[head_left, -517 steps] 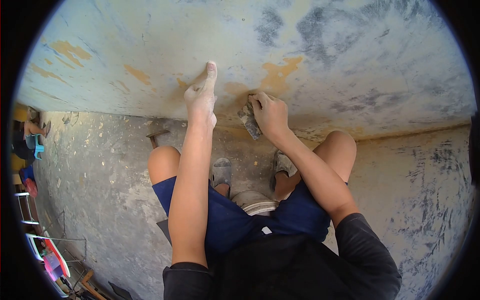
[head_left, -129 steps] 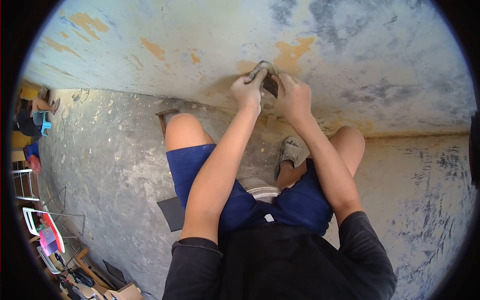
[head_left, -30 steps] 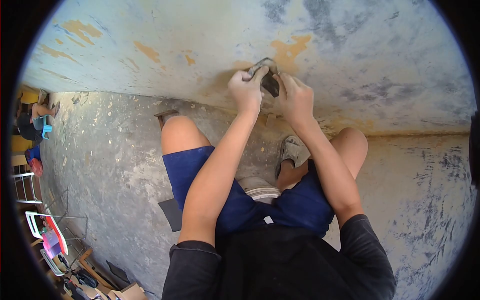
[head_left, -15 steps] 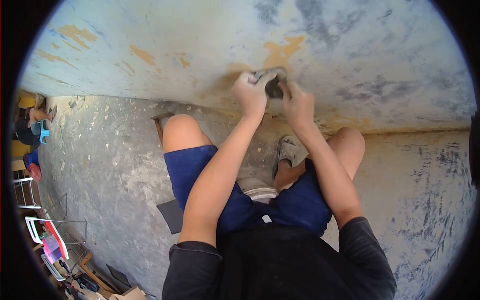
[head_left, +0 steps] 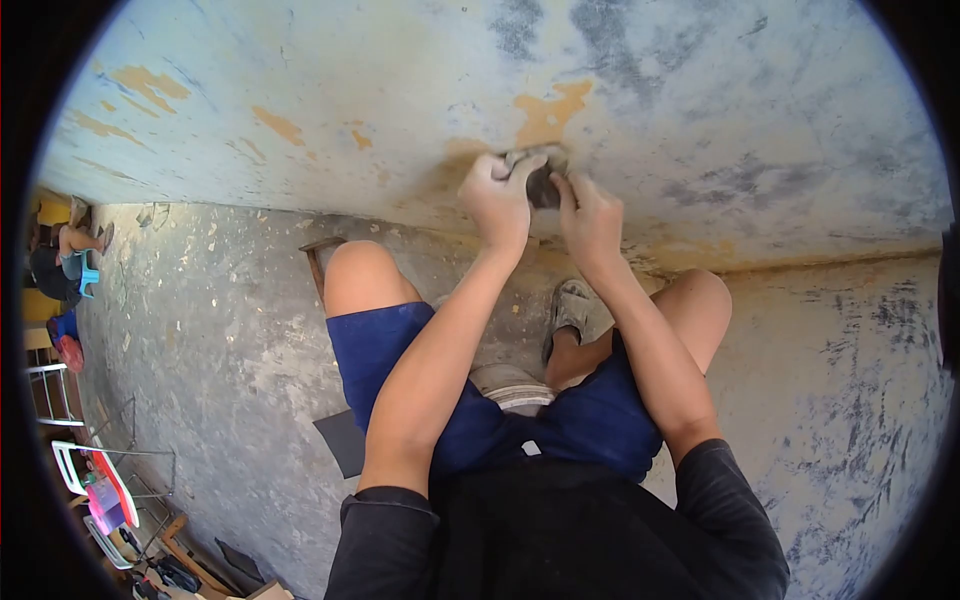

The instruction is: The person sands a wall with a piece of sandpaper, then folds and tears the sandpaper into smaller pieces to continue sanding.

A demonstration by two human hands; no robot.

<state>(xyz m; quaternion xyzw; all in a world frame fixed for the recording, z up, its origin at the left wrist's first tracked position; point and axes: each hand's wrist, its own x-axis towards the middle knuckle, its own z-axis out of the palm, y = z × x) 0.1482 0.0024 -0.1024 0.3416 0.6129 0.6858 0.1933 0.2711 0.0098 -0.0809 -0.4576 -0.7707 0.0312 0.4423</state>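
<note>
In front of me, low on the peeling wall [head_left: 400, 110], both hands press a dark grey piece of sandpaper [head_left: 543, 187], slightly blurred. My left hand [head_left: 497, 205] is closed around its left side, the thumb reaching toward the middle. My right hand [head_left: 593, 222] pinches the right edge between thumb and fingers. Just above the hands is a bare orange-yellow patch [head_left: 553, 110] where paint has come off. The sandpaper's far side, against the wall, is partly hidden by my fingers.
I sit on a low pale seat [head_left: 512, 388], knees apart. A dark flat sheet [head_left: 342, 443] lies on the stained floor [head_left: 230, 330]; a wooden-handled tool [head_left: 316, 262] lies by my left knee. Far left are a person on a blue stool [head_left: 88, 273] and folding chairs [head_left: 68, 465].
My head view has tilted slightly, so the wall sits lower in the picture. Both hands, still on the sandpaper, have shifted a little to the right along the wall.
</note>
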